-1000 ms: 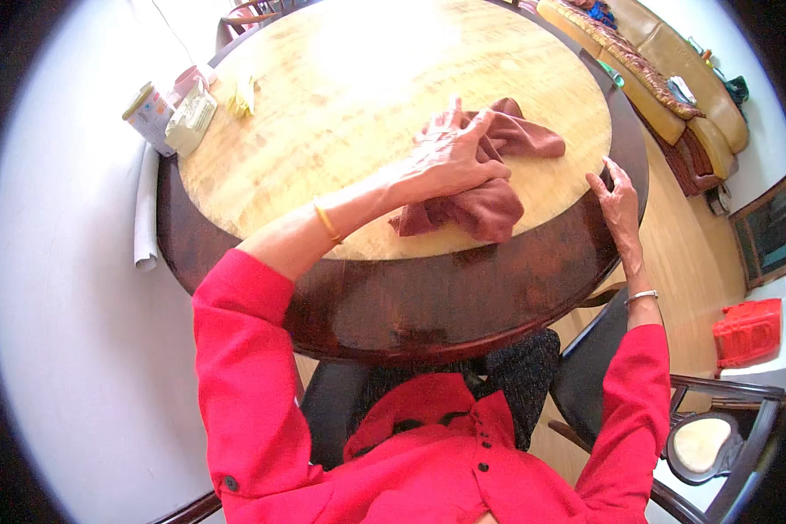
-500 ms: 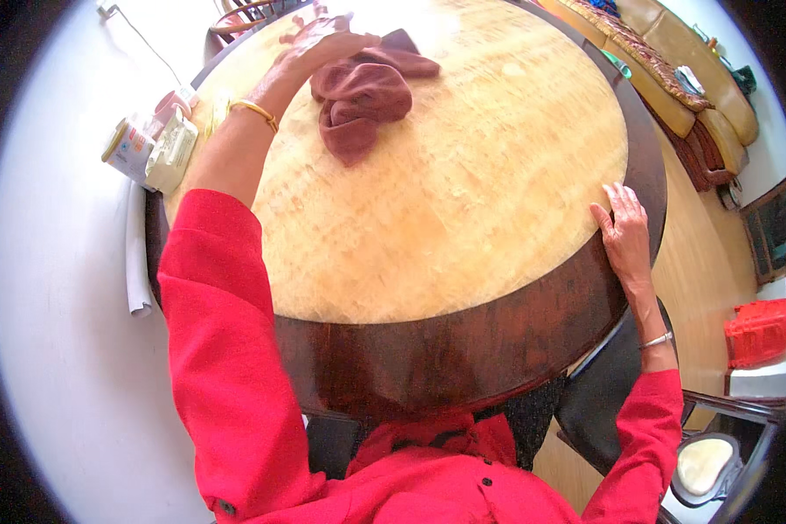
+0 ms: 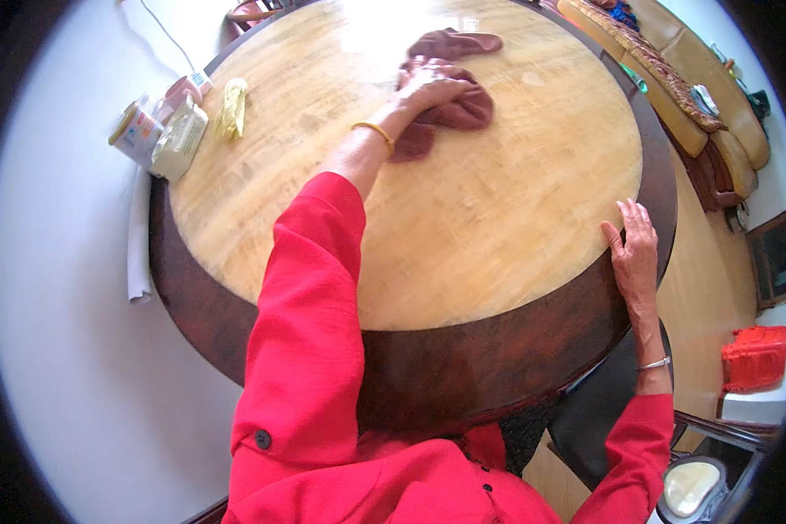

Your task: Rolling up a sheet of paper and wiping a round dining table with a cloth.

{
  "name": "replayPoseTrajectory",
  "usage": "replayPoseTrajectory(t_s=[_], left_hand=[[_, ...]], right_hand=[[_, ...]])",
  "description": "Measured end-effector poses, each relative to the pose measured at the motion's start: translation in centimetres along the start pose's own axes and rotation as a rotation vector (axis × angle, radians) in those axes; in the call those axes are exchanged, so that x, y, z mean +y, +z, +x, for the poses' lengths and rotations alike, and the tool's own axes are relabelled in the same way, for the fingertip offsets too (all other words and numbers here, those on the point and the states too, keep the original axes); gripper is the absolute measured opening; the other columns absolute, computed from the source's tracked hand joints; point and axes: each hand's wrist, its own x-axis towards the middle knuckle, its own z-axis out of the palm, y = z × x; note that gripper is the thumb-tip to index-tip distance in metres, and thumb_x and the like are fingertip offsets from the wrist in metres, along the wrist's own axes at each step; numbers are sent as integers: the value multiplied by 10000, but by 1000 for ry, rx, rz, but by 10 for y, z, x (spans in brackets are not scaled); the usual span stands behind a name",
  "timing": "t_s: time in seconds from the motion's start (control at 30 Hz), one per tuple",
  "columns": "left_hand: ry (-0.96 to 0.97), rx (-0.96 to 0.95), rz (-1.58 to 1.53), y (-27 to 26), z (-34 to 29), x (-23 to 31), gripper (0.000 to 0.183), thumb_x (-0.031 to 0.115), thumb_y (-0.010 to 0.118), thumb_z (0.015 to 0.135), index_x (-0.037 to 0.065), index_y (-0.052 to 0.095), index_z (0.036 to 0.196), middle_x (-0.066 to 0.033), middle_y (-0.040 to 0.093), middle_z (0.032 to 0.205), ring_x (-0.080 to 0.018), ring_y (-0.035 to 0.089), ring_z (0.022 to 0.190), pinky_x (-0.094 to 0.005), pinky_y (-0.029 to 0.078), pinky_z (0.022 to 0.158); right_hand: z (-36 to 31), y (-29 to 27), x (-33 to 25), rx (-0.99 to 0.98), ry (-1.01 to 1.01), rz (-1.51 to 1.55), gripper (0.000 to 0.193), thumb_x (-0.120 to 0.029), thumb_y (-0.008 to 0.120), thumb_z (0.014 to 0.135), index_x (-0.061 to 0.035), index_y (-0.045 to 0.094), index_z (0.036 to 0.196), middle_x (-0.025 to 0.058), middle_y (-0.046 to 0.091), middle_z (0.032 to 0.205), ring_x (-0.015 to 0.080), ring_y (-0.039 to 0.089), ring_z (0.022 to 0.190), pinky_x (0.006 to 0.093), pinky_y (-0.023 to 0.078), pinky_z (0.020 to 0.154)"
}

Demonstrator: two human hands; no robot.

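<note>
Left hand [image 3: 432, 83] pressed flat on the brown cloth [image 3: 463, 109] at the far part of the round bench [image 3: 498, 253], right hand [image 3: 633, 253] released on the near rim, wiping seemingly midway, with no dirt or wet streaks visible to tell.

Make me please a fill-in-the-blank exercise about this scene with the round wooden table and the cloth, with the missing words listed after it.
1. The left hand presses flat on a crumpled reddish-brown ____ on the round wooden table.
2. The right hand rests on the table's dark ____, holding nothing.
3. The left wrist wears a thin ____-coloured bangle.
4. The pale wrapped packets lie near the table's ____ side.

Missing words: cloth; edge; gold; left
</note>
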Motion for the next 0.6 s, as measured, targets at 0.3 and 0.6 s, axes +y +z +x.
replayPoseTrajectory(t_s=[0.3,0.6], left_hand=[[107,292,-253,-47,-86,76,345,419,489,916,179,694,1053,-163,674,856,-333,658,828,-469,505,764],[270,114,-200,-93,-251,84,326,391,547,888,92,668,841,-174,646,755,-360,643,736,-458,509,710]], right_hand=[[0,-1,-2,38,9,39,494,-377,568,918,34,572,1192,214,542,1294,341,477,1238,442,353,1041],[1,-4,-6,79,5,74,452,-343,580,915,62,603,1114,241,581,1214,361,531,1168,413,393,1023]])
